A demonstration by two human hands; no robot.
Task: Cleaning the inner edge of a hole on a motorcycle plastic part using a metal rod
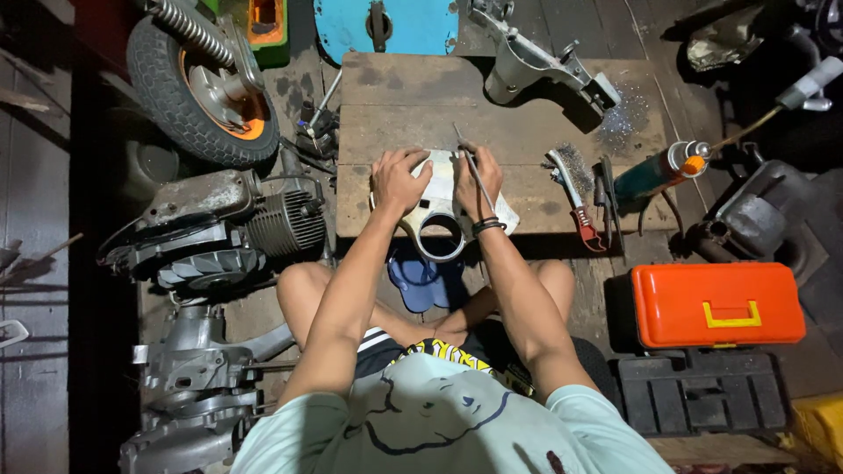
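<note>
My left hand [399, 180] presses flat on a pale metal housing with a round ring opening [439, 239], which lies on a low wooden board [413, 96] at its near edge. My right hand [479, 183] is closed around a thin metal rod-like tool [467, 156] whose tip points away from me, over the same part. A dark band sits on my right wrist. Both hands are side by side, touching the housing.
A wire brush with red handle [575, 197] and pliers [606, 197] lie right of my hands, beside a spray can [659, 171]. An orange toolbox [716, 303] sits at right. An engine [219, 228], a wheel [198, 79] and a grey casting [536, 66] surround the board.
</note>
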